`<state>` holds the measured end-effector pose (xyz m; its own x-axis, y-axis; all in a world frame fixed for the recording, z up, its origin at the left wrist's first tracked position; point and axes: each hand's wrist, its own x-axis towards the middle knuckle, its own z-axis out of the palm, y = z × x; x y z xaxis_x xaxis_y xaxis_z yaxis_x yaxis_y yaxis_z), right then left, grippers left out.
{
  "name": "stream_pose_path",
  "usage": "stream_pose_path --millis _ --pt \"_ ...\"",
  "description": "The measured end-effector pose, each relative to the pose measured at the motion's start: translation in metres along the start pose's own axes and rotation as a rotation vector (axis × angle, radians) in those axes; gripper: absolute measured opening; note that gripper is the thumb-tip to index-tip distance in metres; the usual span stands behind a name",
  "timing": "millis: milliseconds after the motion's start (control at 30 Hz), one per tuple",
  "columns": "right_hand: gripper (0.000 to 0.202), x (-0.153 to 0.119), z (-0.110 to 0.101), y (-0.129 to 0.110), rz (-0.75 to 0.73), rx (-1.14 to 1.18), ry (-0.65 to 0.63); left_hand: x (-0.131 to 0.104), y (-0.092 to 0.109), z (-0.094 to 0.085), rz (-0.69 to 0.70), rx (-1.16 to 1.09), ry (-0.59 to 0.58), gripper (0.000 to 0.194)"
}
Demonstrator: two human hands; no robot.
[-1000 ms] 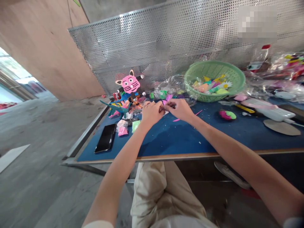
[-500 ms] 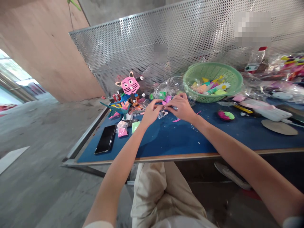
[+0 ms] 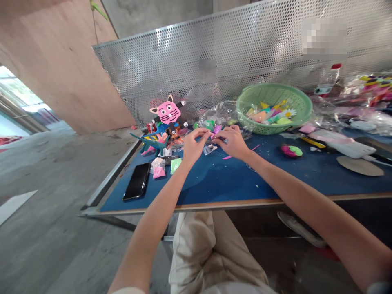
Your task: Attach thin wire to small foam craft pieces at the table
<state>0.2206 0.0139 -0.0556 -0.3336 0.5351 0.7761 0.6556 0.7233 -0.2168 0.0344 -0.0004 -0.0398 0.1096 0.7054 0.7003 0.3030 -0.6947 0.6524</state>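
My left hand point(image 3: 195, 143) and my right hand point(image 3: 232, 141) meet above the blue tabletop, fingertips pinched together. Between them is a small purple piece point(image 3: 213, 135), mostly covered by the fingers; its kind is too small to make out. A brighter purple lump point(image 3: 217, 129) shows just behind the fingertips. Under the right wrist lies a thin pink strip point(image 3: 227, 157) on the table. Below the gap between the hands sits a small clear packet point(image 3: 210, 149). Left of my left hand are a green packet point(image 3: 175, 165) and a pink clay packet point(image 3: 159, 171).
A green basket point(image 3: 275, 129) holding colourful pieces stands behind my right hand. A black phone point(image 3: 136, 181) lies at the table's left end, below a pink cat-faced figure point(image 3: 169, 113). To the right are a pink-and-green lump point(image 3: 291, 150), a yellow cutter point(image 3: 314, 142) and a bottle point(image 3: 327, 83).
Both hands stay pinched together at nearly the same spot, with slight finger shifts. More of the purple lump shows behind them. The camera view has tilted slightly.
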Motion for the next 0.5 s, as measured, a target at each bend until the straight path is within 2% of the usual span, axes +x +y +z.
stream_pose_path --millis 67,167,333,433,500 --pt "0.022 0.001 0.001 -0.001 0.051 -0.003 -0.011 -0.002 0.003 -0.001 0.064 0.089 -0.002 0.022" --pt "0.023 0.003 0.0 -0.002 0.128 -0.007 -0.013 -0.005 0.005 -0.001 0.154 0.284 0.055 0.021" --pt "0.025 0.004 -0.004 -0.002 0.179 0.026 0.054 -0.009 0.008 -0.001 0.335 0.484 0.118 0.018" --pt "0.025 0.004 -0.006 0.0 0.176 0.042 0.076 -0.009 0.01 -0.005 0.412 0.475 0.074 0.019" --pt "0.026 0.003 -0.008 0.002 0.152 0.02 0.07 -0.008 0.013 -0.01 0.439 0.419 -0.008 0.022"
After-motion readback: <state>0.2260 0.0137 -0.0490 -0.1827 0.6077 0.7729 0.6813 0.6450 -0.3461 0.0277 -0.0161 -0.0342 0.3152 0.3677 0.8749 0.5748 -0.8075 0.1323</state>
